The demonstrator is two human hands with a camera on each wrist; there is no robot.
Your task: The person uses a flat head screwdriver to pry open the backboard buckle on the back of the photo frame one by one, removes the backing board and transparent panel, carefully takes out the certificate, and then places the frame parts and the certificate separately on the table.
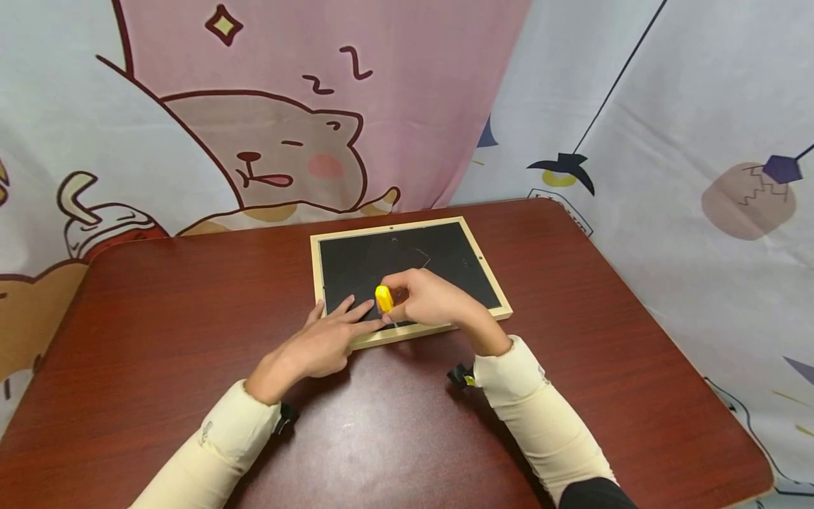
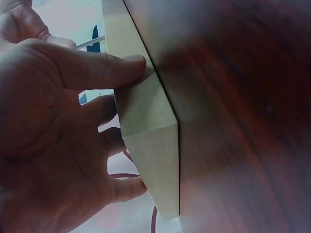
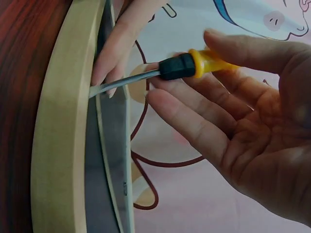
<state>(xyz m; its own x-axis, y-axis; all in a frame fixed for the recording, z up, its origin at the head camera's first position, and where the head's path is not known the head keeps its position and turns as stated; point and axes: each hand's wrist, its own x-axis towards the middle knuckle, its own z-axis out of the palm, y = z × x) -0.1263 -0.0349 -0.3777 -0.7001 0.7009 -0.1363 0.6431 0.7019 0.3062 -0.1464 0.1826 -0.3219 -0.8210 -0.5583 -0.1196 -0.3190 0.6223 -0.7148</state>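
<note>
A small chalkboard [image 1: 343, 259] with a pale wooden frame [image 1: 314, 265] lies on the table. My right hand [image 1: 429, 300] holds a screwdriver by its yellow handle [image 1: 384, 297], between thumb and fingers. In the right wrist view the screwdriver [image 3: 177, 67] has a black collar, and its metal shaft slants down to the near rail of the frame [image 3: 60, 121], where the tip meets the wood. My left hand [image 1: 324, 343] rests on the frame's near left corner, fingers straight and spread, one fingertip beside the shaft. In the left wrist view its thumb [image 2: 112, 68] lies against the frame's outer side.
The brown table [image 1: 191, 318] surrounds the board on all sides. A cloth with cartoon drawings [image 1: 413, 106] hangs behind and to the right. Small dark dots mark the far rail and the right rail. Dark devices [image 1: 459, 377] sit under both wrists.
</note>
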